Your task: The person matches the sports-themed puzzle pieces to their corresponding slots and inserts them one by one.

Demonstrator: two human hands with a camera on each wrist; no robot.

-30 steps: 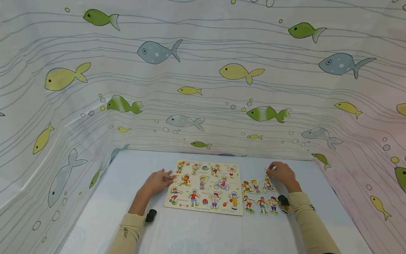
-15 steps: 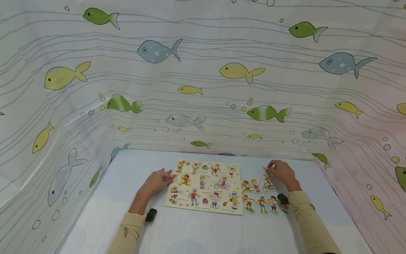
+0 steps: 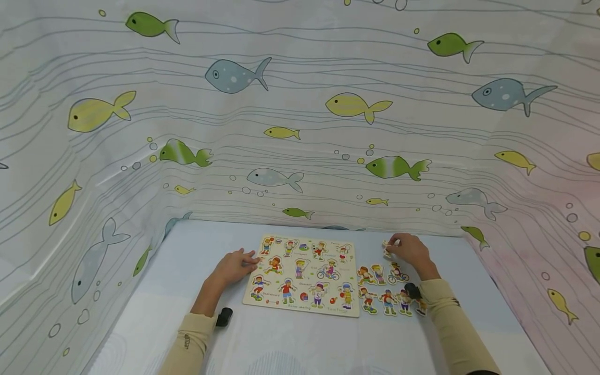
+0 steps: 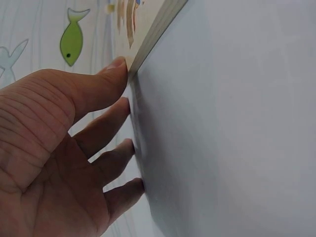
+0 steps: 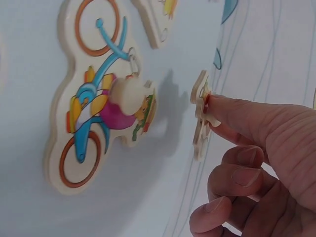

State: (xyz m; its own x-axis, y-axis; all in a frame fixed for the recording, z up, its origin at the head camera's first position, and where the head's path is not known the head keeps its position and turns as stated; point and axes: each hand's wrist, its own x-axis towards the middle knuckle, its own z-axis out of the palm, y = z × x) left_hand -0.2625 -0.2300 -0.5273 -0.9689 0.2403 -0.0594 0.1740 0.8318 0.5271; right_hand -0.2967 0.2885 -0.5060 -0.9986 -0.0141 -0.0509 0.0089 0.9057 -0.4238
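Note:
My left hand (image 3: 234, 268) lies at the left side of the wooden puzzle board (image 3: 286, 276), which shows cartoon children doing sports. In the left wrist view its thumb (image 4: 113, 74) touches the board's edge, and the other fingers rest spread on the table. My right hand (image 3: 409, 249) pinches a small wooden puzzle piece (image 5: 200, 118) between thumb and index finger. That piece stands nearly edge-on in the right wrist view, so most of its picture is hidden. Just nearer than it lies the cyclist puzzle piece (image 5: 81, 128), with a round knob on it.
Right of the board, several loose knobbed pieces lie in two rows, among them a skateboarder piece (image 3: 367, 301) and a runner piece (image 3: 365, 275). My right sleeve (image 3: 450, 317) partly covers the end of the front row. A fish-patterned sheet (image 3: 319, 172) rises behind the table (image 3: 281, 344).
My right hand has moved left and slightly away from me with the pinched piece, which now sits apart from the cyclist piece. The left hand and the board have stayed put.

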